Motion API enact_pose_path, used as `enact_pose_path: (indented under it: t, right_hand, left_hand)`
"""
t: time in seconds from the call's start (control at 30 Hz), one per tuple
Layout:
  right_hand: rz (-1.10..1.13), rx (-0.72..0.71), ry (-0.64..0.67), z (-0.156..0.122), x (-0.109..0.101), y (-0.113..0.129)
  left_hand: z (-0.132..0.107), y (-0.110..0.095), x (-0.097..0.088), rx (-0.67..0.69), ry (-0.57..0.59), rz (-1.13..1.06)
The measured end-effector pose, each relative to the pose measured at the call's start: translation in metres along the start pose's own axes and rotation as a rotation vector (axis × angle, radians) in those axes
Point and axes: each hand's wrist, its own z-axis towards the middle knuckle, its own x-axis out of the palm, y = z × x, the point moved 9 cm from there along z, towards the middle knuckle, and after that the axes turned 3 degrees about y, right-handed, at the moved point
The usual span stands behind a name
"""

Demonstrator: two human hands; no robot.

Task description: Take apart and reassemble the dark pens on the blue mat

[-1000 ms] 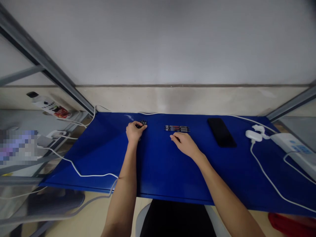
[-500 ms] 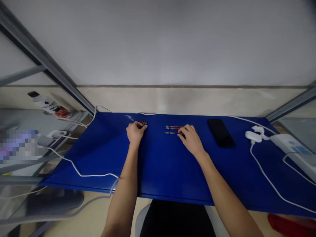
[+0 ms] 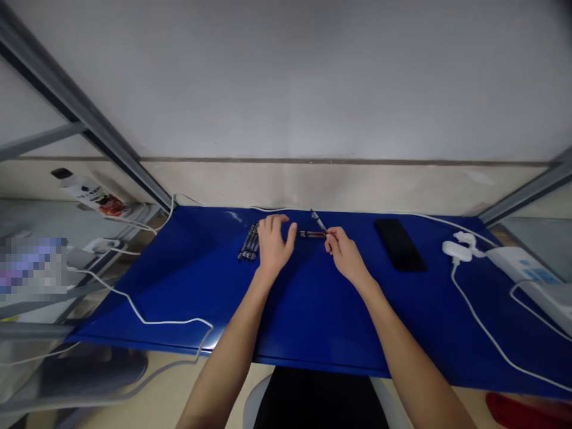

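Note:
Between the fingers of my right hand [image 3: 345, 253] is a pen [image 3: 319, 220], tilted up with its far end pointing away and to the left. Under it, more pens [image 3: 309, 234] lie sideways on the blue table, partly covered by the raised pen and my fingers. My left hand [image 3: 274, 239] is open, thumb apart from the fingers, just right of a row of several dark pens [image 3: 249, 242] lying side by side. That hand hides part of the row.
A black phone [image 3: 400, 245] lies on the blue table [image 3: 313, 316] to the right. Beyond it are a white charger [image 3: 456, 250] and a power strip [image 3: 531, 271] with cables. A bottle [image 3: 92, 192] lies on the left shelf, and a white cable [image 3: 174, 322] crosses the table's left side.
My right hand has lifted a pen off the table and tilted it. My left hand has let go of the row of pens and moved right, uncovering them.

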Motion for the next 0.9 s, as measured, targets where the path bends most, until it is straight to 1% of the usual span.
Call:
enact_pose_path:
  t: [0.07,0.13,0.2,0.27,0.37,0.5,0.6,0.73,0.9]
  right_hand:
    - [0.079,0.023,-0.008,-0.001,-0.002,0.001]
    - [0.100,0.002,-0.006,-0.001,-0.004,0.006]
    - [0.126,-0.013,0.028,-0.001,-0.002,0.009]
    - [0.140,-0.011,0.072,-0.001,0.002,0.010]
    - [0.086,-0.052,0.109,-0.001,0.003,0.011]
    - [-0.057,-0.197,0.112,-0.001,0.003,0.015]
    - [-0.164,-0.237,0.101,-0.002,0.003,0.012]
    - [-0.229,-0.275,0.080,-0.003,0.005,0.014]
    - [-0.256,-0.282,0.043,-0.005,0.004,0.021]
  left_hand:
    - [-0.005,-0.022,0.007,0.130,0.065,-0.021]
    - [-0.011,-0.038,0.016,0.254,0.150,0.015]
    - [-0.016,-0.047,0.025,0.355,0.247,0.068]
    - [-0.020,-0.048,0.033,0.409,0.324,0.106]
    - [-0.020,-0.044,0.039,0.420,0.371,0.137]
    - [-0.021,-0.042,0.047,0.441,0.412,0.159]
    - [-0.023,-0.044,0.051,0.459,0.439,0.180]
    - [-0.022,-0.043,0.054,0.415,0.445,0.171]
    - [-0.019,-0.039,0.054,0.335,0.461,0.106]
